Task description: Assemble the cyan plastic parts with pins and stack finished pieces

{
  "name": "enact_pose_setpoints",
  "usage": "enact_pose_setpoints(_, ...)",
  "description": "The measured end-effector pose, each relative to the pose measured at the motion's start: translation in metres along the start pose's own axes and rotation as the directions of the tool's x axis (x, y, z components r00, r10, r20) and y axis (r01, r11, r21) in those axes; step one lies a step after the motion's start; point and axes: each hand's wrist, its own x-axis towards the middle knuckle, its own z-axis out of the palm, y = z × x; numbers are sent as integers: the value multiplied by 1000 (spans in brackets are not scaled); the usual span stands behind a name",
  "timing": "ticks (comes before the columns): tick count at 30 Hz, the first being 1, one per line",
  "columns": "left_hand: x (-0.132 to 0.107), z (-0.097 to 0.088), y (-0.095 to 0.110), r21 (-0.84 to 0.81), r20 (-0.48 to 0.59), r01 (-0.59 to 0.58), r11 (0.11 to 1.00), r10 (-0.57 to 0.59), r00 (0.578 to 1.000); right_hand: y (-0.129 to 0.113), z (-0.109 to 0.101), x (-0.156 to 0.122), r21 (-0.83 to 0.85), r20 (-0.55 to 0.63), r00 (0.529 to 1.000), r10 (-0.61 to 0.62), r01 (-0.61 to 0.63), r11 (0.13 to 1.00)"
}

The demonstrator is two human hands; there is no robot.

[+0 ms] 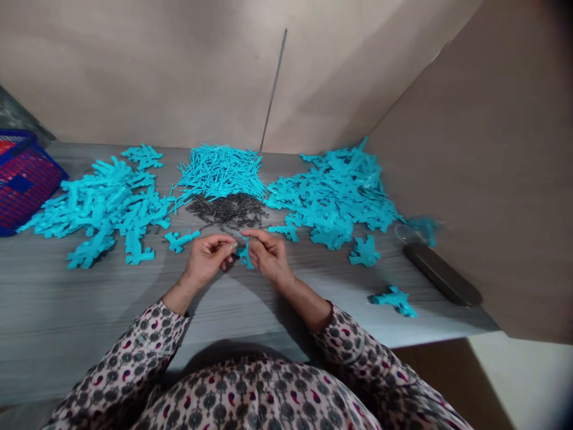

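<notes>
My left hand [208, 258] is closed in a pinch just above the table. What its fingertips hold, if anything, is too small to make out. Close beside it, my right hand [270, 257] also has thumb and forefinger pressed together, with a thin turquoise plastic bit at the fingertips. Between the hands shows a turquoise toy gun piece [244, 257], partly hidden by the right fingers; whether it is held or lies on the table I cannot tell. Beyond the hands lie a heap of thin dark metal pieces [228, 210] and a pile of turquoise plastic rods [224, 170].
Turquoise toy gun pieces are heaped at left [101, 200] and right [331, 194]. A blue and red basket [31, 179] stands far left. A dark oblong case [441, 275] and a single toy gun [394, 300] lie at right. Panels border the table's back and right side.
</notes>
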Motion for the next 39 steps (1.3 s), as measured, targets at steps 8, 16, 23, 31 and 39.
enact_pose_setpoints(8,-9,18,-2,-10,-108,-154,988,152,982,-6,21,-3,223,-108,986,125,-98,970)
enact_pose_setpoints(16,-11,19,1,-238,-20,58,969,-65,998,-7,42,-5,450,-131,961,244,-162,878)
enact_pose_setpoints(23,-8,2,14,-143,179,145,979,-119,977,-3,15,5,10,-202,979,-43,46,999)
enact_pose_setpoints(31,-4,-10,8,180,302,89,980,-141,943,-14,-21,8,-382,226,914,-336,401,833)
enact_pose_setpoints(39,3,-20,-4,443,315,-318,838,187,931,-14,-28,3,-458,319,868,-381,493,740)
